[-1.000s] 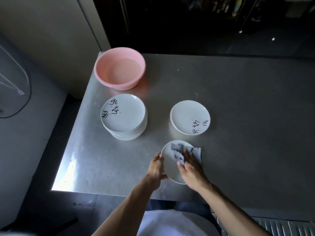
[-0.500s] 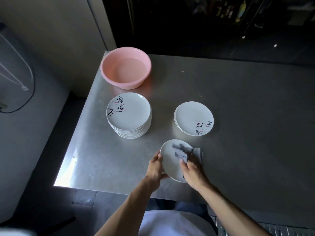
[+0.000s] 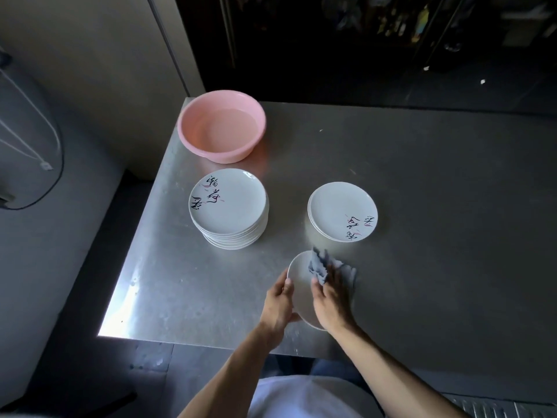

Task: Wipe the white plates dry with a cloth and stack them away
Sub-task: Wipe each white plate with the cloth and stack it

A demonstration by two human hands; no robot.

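The left hand [image 3: 278, 306] grips the left rim of 1 white plate [image 3: 298, 277], thumb on the upper face and fingers curled under the edge. The right hand [image 3: 330, 303] lies on the plate's face with its fingers fairly flat, pressing a crumpled grey cloth [image 3: 322, 263] against it; whether the thumb also pinches a fold is hidden. The plate sits between the 2 hands close to the near edge of the table [image 3: 422, 236], and I cannot tell if its underside touches the surface or is tipped slightly clear of it. Ahead and a little to the right, near the cloth's far edge, stands a short stack [image 3: 342, 211] of a few plates, its lettering toward the person. Ahead and to the left, well apart from that, stands a tall stack [image 3: 229, 203], with a pink basin [image 3: 221, 129] beyond it. Wiping looks to be the step in hand. The short stack is probably the dried pile, so the plate's way out runs forward and rightward. That pile is nearer the right hand, yet the left hand has the grip, so it must either reach across or pass the plate over. Being round, the plate needs no turning to land flush.
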